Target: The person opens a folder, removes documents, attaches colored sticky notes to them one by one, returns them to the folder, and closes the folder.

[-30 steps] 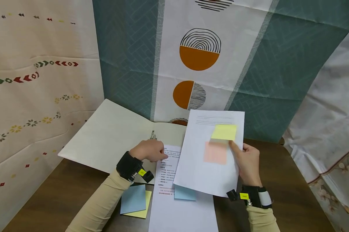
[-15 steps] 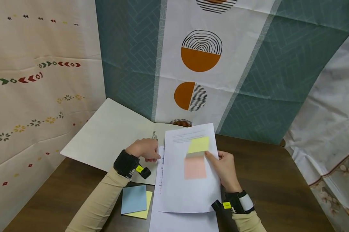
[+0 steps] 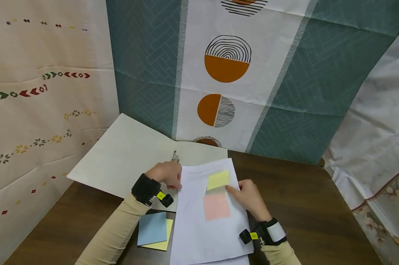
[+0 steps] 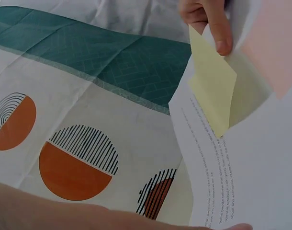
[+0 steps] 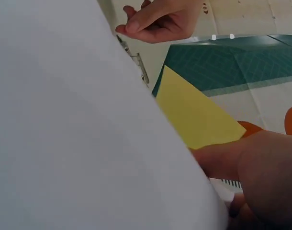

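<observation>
My right hand (image 3: 250, 200) pinches the right edge of a white printed sheet (image 3: 202, 235), thumb on top beside a yellow sticky note (image 3: 218, 179). Below that note is a pink one (image 3: 216, 207); the yellow one's lower end lifts off the paper. The sheet lies over another page (image 3: 232, 261), which shows only at the bottom. My left hand (image 3: 167, 175) is at the papers' upper left edge, fingers loosely curled; in the right wrist view this hand (image 5: 160, 21) shows nothing between thumb and fingers. A white open folder (image 3: 129, 158) with a metal clip (image 3: 175, 157) lies behind it.
Blue sticky notes (image 3: 152, 227) lie over yellow ones (image 3: 167, 235) left of the papers. The brown wooden table (image 3: 312, 206) extends to the right. A patterned green and white cloth (image 3: 153, 73) hangs at the back, with pale cloths on both sides.
My right hand has brought the sheet left and down, over the printed page and the blue note that showed on it. My left hand has drawn slightly back left.
</observation>
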The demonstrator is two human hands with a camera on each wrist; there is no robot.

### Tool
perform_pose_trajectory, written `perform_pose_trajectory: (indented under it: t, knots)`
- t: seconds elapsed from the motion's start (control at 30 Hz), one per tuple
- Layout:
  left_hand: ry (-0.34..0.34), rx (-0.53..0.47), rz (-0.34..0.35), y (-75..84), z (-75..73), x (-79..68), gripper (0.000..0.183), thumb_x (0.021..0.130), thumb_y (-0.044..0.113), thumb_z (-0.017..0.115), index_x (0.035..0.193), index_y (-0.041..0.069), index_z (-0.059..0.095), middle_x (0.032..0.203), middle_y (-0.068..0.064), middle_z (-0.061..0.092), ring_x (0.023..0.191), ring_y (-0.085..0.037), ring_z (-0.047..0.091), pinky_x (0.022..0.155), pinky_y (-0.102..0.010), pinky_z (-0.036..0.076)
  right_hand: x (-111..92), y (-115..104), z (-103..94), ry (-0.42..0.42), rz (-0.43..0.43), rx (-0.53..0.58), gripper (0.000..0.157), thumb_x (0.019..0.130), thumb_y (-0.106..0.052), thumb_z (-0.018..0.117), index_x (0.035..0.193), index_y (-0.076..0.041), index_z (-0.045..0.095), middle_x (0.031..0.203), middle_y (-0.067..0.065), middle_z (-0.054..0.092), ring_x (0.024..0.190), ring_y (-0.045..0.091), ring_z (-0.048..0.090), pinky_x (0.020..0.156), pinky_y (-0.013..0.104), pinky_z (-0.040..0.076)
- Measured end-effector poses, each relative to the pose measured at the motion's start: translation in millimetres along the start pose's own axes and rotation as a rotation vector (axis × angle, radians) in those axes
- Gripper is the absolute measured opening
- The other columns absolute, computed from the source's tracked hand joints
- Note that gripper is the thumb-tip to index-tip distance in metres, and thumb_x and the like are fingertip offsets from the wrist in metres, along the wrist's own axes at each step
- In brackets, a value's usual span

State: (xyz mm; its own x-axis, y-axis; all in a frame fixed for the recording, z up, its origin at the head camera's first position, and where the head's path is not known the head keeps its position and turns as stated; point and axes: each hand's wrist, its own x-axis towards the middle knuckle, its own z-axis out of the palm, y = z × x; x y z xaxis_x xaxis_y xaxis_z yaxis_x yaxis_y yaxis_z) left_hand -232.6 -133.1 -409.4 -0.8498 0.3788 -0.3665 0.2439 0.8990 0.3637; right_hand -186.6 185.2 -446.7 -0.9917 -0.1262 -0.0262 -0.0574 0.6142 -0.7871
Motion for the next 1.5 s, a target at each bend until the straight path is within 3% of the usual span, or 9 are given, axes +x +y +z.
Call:
perform_pose_trajectory:
  t: [0.17, 0.37, 0.5, 0.87, 0.97, 1.07, 1.23, 1.37, 1.5]
  knots:
    - [0.007, 0.006, -0.015, 1.2, 1.1, 0.0, 0.02, 0.1, 0.021, 0.087, 0.085, 0.01, 0.079, 0.072, -0.001, 0.07, 0.07, -0.017, 0.064, 0.066, -0.031, 0.044, -1.1, -1.0, -4.4, -0.074, 0.057, -0.156, 0.058, 0.096, -0.033, 0.085, 0.059, -0.016, 0.043, 0.059, -0.007, 0.03, 0.055, 0.01, 0.034, 0.054, 0.025, 0.024]
    - [0.003, 0.015, -0.021, 2.1, 0.3, -0.2, 0.02, 0.101, 0.022, 0.086, 0.085, 0.011, 0.08, 0.073, -0.001, 0.07, 0.072, -0.018, 0.063, 0.07, -0.032, 0.044, -4.0, 2.7, -3.2, -0.118, 0.134, -0.392, 0.051, 0.094, -0.041, 0.089, 0.062, -0.012, 0.06, 0.052, 0.002, 0.054, 0.045, 0.017, 0.055, 0.047, 0.024, 0.028]
    - [0.001, 0.019, -0.016, 2.2, 0.8, 0.5, 0.021, 0.101, 0.022, 0.086, 0.084, 0.011, 0.08, 0.072, -0.001, 0.071, 0.072, -0.018, 0.063, 0.069, -0.032, 0.044, -3.2, 8.8, -0.3, -0.128, 0.135, -0.453, 0.045, 0.093, -0.042, 0.089, 0.07, -0.01, 0.069, 0.053, 0.005, 0.058, 0.044, 0.017, 0.056, 0.046, 0.024, 0.026]
    - [-0.007, 0.016, -0.015, 3.7, 0.9, -3.1, 0.017, 0.101, 0.019, 0.085, 0.088, 0.009, 0.082, 0.073, -0.003, 0.071, 0.072, -0.018, 0.064, 0.07, -0.031, 0.046, -3.7, 3.8, -20.9, -0.066, 0.114, -0.499, 0.066, 0.092, -0.059, 0.086, 0.053, -0.016, 0.055, 0.047, -0.002, 0.051, 0.046, 0.015, 0.049, 0.048, 0.025, 0.022]
    - [-0.021, 0.011, -0.014, 3.4, -0.4, -4.2, 0.017, 0.1, 0.019, 0.087, 0.087, 0.009, 0.082, 0.072, -0.003, 0.071, 0.073, -0.019, 0.064, 0.07, -0.031, 0.045, -2.6, 3.9, -36.6, -0.032, 0.107, -0.456, 0.054, 0.095, -0.053, 0.086, 0.067, -0.011, 0.069, 0.061, 0.003, 0.061, 0.055, 0.018, 0.054, 0.051, 0.027, 0.032]
    - [-0.05, 0.013, -0.012, 2.5, -0.6, -3.4, 0.019, 0.098, 0.021, 0.089, 0.084, 0.011, 0.081, 0.07, -0.002, 0.069, 0.071, -0.018, 0.062, 0.069, -0.031, 0.044, -2.5, 5.7, -51.1, -0.056, 0.094, -0.411, 0.035, 0.1, -0.037, 0.083, 0.097, -0.002, 0.08, 0.089, 0.012, 0.076, 0.075, 0.022, 0.065, 0.061, 0.034, 0.05]
    - [-0.089, 0.018, -0.005, 0.8, 2.1, 0.7, 0.022, 0.096, 0.022, 0.092, 0.081, 0.012, 0.08, 0.069, 0.0, 0.068, 0.067, -0.015, 0.061, 0.066, -0.029, 0.043, -1.3, 10.1, -59.7, -0.143, 0.121, -0.252, 0.033, 0.109, -0.016, 0.061, 0.129, 0.007, 0.074, 0.115, 0.021, 0.077, 0.088, 0.024, 0.073, 0.078, 0.043, 0.066]
    - [-0.094, 0.022, -0.008, 1.8, 6.3, 3.8, 0.023, 0.093, 0.023, 0.094, 0.081, 0.011, 0.078, 0.069, 0.0, 0.068, 0.064, -0.015, 0.062, 0.064, -0.028, 0.042, 0.8, 11.8, -47.7, -0.111, 0.162, -0.194, 0.046, 0.116, -0.035, 0.054, 0.126, 0.007, 0.073, 0.103, 0.018, 0.076, 0.082, 0.023, 0.071, 0.074, 0.04, 0.066]
    - [-0.104, 0.036, -0.004, 6.8, 12.2, 5.7, 0.028, 0.091, 0.024, 0.096, 0.078, 0.012, 0.075, 0.068, 0.001, 0.066, 0.063, -0.014, 0.061, 0.063, -0.027, 0.042, 5.7, 14.4, -27.1, -0.069, 0.133, -0.308, 0.059, 0.109, -0.051, 0.069, 0.125, 0.006, 0.073, 0.1, 0.017, 0.077, 0.079, 0.024, 0.067, 0.067, 0.036, 0.055]
